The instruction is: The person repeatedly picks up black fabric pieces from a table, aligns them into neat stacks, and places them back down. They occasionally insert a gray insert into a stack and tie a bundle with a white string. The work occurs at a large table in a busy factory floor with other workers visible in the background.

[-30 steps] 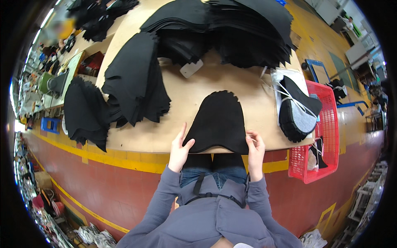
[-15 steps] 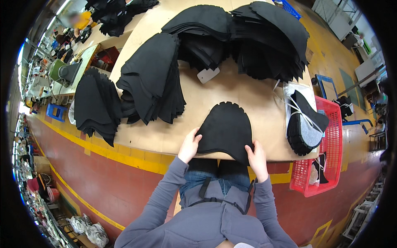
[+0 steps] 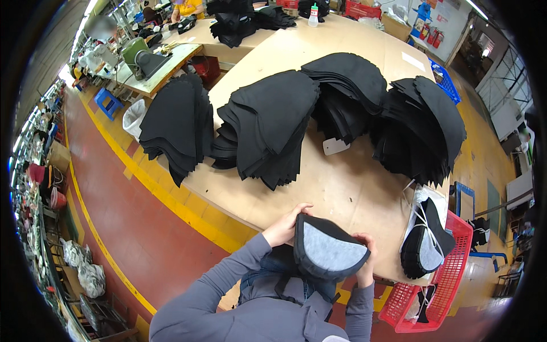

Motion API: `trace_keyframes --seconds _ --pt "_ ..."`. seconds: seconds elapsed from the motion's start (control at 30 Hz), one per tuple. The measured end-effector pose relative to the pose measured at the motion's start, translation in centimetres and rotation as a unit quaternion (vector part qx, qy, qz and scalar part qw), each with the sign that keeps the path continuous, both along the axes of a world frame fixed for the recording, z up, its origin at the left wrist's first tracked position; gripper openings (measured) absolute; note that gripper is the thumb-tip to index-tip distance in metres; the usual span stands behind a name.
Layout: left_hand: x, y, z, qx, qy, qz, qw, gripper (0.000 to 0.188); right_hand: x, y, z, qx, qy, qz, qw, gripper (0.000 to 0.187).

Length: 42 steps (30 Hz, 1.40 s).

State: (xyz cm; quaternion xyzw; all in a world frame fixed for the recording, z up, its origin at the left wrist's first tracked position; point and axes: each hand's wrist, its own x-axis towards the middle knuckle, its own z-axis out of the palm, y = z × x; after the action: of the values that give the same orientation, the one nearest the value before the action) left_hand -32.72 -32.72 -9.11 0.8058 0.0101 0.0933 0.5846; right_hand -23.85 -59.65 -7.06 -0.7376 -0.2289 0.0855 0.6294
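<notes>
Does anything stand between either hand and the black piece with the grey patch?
Nothing visible does: the left hand holds the black piece at its left edge, the right hand at its right.

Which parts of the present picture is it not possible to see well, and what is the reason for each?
All in the head view:
- Black piece: its far side, which is turned away.
- Right hand: part of the fingers, behind this piece.
- White card: its upper part, under a black stack.
- Person in yellow: cut off by the upper edge.
- Red basket: partly hidden by the table.
</notes>
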Motion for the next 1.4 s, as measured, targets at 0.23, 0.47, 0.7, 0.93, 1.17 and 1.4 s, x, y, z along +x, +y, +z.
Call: trace_keyframes --seconds 0.23,0.47,0.7,0.93,1.17,1.4 --pt "5.4 8.2 11.4 0.197 -0.186 0.213 0.939 0.031 2.2 1.4 0.5 0.066 0.163 -0.101 0.979 0.032" --pt "8.4 15.4 9.6 0.384 -0.002 0.196 0.902 0.053 2.8 1.0 -3.8 -0.014 0.114 -0.126 0.985 0.032" --pt "7.6 17.8 10.1 0.222 -0.123 0.308 0.917 0.038 2.9 -0.3 -4.5 0.033 0.117 -0.083 0.989 0.027" --pt "6.4 17.5 10.7 0.400 0.027 0.101 0.910 0.067 2.2 -0.7 -3.8 0.017 0.156 -0.018 0.988 0.029" --pt "8.1 18.8 9.6 0.523 -0.180 0.148 0.820 0.044 2.1 0.0 -3.4 -0.019 0.145 -0.027 0.989 0.027" --pt "8.0 13.4 14.1 0.361 -0.327 0.225 0.844 0.029 2.8 -1.0 -5.2 -0.007 0.089 -0.037 0.995 0.052"
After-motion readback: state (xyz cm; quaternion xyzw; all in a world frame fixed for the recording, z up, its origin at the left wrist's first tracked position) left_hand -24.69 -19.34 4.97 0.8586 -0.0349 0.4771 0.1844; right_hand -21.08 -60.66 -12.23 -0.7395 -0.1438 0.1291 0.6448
